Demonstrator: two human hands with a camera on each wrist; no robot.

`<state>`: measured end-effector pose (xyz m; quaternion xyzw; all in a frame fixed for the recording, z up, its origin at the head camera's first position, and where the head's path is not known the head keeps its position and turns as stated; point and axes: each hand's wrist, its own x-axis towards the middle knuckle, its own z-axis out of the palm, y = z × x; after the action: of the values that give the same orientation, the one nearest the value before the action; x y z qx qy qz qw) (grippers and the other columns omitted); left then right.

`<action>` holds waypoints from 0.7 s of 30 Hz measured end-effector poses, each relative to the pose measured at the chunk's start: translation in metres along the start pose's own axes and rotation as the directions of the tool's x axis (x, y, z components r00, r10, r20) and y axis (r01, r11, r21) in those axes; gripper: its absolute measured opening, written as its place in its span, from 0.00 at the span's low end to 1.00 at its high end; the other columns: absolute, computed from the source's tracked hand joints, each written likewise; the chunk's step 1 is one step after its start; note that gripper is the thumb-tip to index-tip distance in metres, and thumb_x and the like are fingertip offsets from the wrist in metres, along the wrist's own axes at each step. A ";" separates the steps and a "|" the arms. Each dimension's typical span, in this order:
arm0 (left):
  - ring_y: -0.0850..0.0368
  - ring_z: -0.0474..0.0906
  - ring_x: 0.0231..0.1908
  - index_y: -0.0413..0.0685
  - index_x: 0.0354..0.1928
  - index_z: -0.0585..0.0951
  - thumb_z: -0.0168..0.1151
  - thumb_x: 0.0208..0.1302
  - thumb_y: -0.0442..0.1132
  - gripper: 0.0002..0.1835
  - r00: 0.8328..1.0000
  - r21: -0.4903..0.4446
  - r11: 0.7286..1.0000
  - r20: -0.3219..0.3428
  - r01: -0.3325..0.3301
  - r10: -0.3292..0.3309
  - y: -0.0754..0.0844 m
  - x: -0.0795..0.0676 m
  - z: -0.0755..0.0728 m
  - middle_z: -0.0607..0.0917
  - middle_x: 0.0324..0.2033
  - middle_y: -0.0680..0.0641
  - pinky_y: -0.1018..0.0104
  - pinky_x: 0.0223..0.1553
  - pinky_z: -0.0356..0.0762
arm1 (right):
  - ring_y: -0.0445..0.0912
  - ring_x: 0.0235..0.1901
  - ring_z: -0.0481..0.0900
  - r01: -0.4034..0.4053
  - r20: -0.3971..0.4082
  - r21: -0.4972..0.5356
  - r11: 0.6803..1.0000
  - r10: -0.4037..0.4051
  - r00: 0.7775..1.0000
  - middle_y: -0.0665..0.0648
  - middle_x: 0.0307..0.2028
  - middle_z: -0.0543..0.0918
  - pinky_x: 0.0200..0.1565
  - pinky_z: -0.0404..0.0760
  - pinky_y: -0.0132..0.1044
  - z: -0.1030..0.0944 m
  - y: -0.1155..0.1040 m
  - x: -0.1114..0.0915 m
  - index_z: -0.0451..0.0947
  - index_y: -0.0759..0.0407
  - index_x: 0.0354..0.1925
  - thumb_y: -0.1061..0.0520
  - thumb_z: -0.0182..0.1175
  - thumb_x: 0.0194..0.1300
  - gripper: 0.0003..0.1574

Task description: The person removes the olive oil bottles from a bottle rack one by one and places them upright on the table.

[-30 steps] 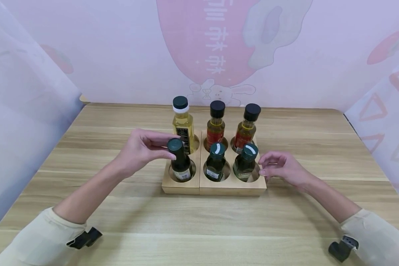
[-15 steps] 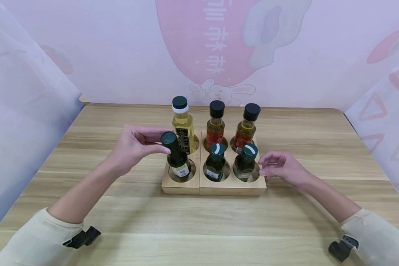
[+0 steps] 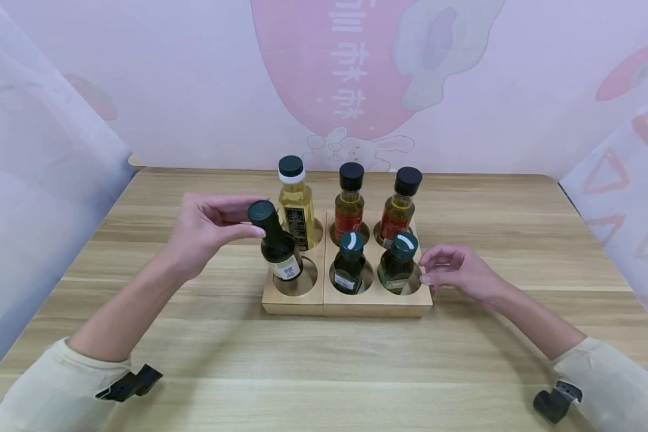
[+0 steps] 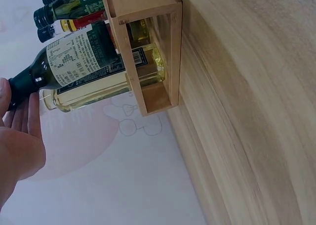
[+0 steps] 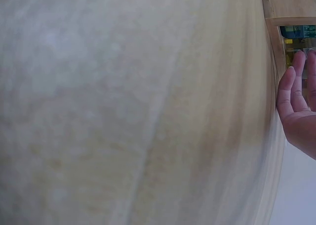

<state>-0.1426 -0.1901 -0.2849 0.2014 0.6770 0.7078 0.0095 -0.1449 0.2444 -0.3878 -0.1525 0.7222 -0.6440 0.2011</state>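
My left hand [image 3: 197, 237] pinches the green-capped neck of a dark glass bottle [image 3: 281, 249] between thumb and fingers. That bottle leans to the left, raised above the front left hole of a pale wooden bottle rack [image 3: 378, 308]; its base is near the top board, and the pale label shows in the left wrist view. My right hand [image 3: 459, 273] touches the rack's right side with loosely bent fingers, beside a green-capped dark bottle [image 3: 397, 264]. Only part of this hand [image 5: 298, 96] appears in the right wrist view.
Another green-capped dark bottle [image 3: 350, 264] stands in the front middle hole. Behind are a tall yellow oil bottle [image 3: 296, 207] and two black-capped bottles with red labels [image 3: 349, 213]. The wooden table [image 3: 324, 372] meets a printed curtain [image 3: 205, 90] at the back.
My left hand has moved up and to the left, lifting the dark bottle out of the front left hole and tilting it. My right hand stays at the rack's side.
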 end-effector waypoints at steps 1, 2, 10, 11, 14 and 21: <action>0.57 0.91 0.39 0.45 0.46 0.91 0.71 0.53 0.14 0.23 1.000 -0.007 1.000 -0.006 -0.004 0.004 0.000 0.000 -0.001 0.92 0.40 0.47 0.64 0.43 0.89 | 0.44 0.30 0.84 0.001 0.001 0.000 1.000 -0.001 1.000 0.52 0.37 0.85 0.36 0.88 0.37 0.000 0.000 0.000 0.83 0.58 0.44 0.69 0.69 0.62 0.13; 0.57 0.91 0.39 0.45 0.47 0.91 0.71 0.53 0.14 0.23 1.000 -0.013 1.000 -0.010 -0.010 0.009 0.001 0.000 -0.001 0.92 0.40 0.47 0.64 0.43 0.89 | 0.44 0.31 0.84 0.002 0.002 0.001 1.000 -0.002 1.000 0.52 0.37 0.85 0.36 0.88 0.37 0.000 0.000 0.000 0.83 0.57 0.44 0.70 0.69 0.62 0.13; 0.58 0.91 0.40 0.42 0.48 0.91 0.72 0.54 0.15 0.22 0.998 -0.013 0.999 -0.043 -0.049 0.048 0.002 0.000 -0.008 0.92 0.40 0.48 0.67 0.43 0.89 | 0.44 0.31 0.84 0.011 0.008 0.010 1.000 -0.011 1.000 0.52 0.36 0.85 0.36 0.88 0.36 0.000 0.000 0.000 0.83 0.57 0.44 0.71 0.68 0.62 0.14; 0.58 0.91 0.40 0.41 0.49 0.90 0.71 0.54 0.15 0.22 0.997 -0.010 0.999 -0.048 -0.053 0.052 0.002 0.000 -0.009 0.92 0.40 0.47 0.67 0.43 0.89 | 0.44 0.31 0.84 0.011 0.009 0.013 1.000 -0.011 1.000 0.52 0.36 0.85 0.36 0.88 0.36 0.000 0.000 0.000 0.83 0.57 0.44 0.71 0.68 0.62 0.14; 0.58 0.91 0.40 0.40 0.49 0.90 0.70 0.55 0.14 0.22 0.996 -0.016 0.998 -0.063 -0.064 0.063 0.002 0.000 -0.011 0.92 0.40 0.47 0.67 0.43 0.89 | 0.44 0.31 0.84 0.014 0.015 0.020 1.000 -0.014 1.000 0.52 0.37 0.85 0.36 0.88 0.36 0.000 0.000 0.000 0.83 0.58 0.44 0.72 0.67 0.62 0.14; 0.57 0.91 0.41 0.37 0.48 0.90 0.69 0.56 0.13 0.20 0.993 -0.047 0.995 -0.093 -0.084 0.079 0.003 0.000 -0.016 0.92 0.40 0.46 0.68 0.45 0.88 | 0.44 0.32 0.84 0.020 0.017 0.019 1.000 -0.021 1.000 0.51 0.37 0.85 0.36 0.88 0.36 0.000 0.000 0.000 0.83 0.57 0.44 0.72 0.67 0.62 0.15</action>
<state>-0.1466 -0.2055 -0.2823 0.1963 0.6499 0.7329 -0.0450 -0.1448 0.2443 -0.3881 -0.1636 0.7126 -0.6516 0.2022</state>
